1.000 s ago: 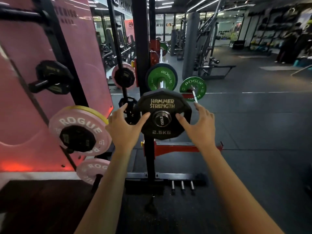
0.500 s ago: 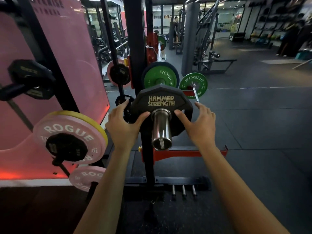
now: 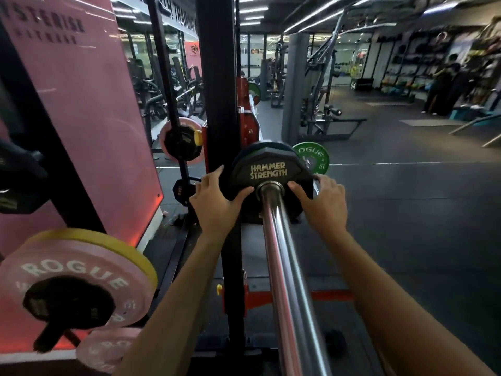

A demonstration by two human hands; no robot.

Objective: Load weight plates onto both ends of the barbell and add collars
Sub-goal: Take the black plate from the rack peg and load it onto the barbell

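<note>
A small black Hammer Strength plate sits far down the chrome barbell sleeve, which runs from the bottom of the view up to the plate's hole. My left hand grips the plate's left edge, thumb on its face. My right hand grips the right edge the same way. Behind the black plate the rim of a larger dark plate shows. A green Rogue plate sits further off to the right. No collar is visible.
The black rack upright stands just left of the sleeve. On the left, storage pegs carry pink Rogue plates and small black plates. A pink wall panel stands behind them. Dark rubber floor lies to the right.
The black plate has slid from the sleeve's tip far inward along the barbell, both hands staying on its edges. Much more bare sleeve now shows in front of it.
</note>
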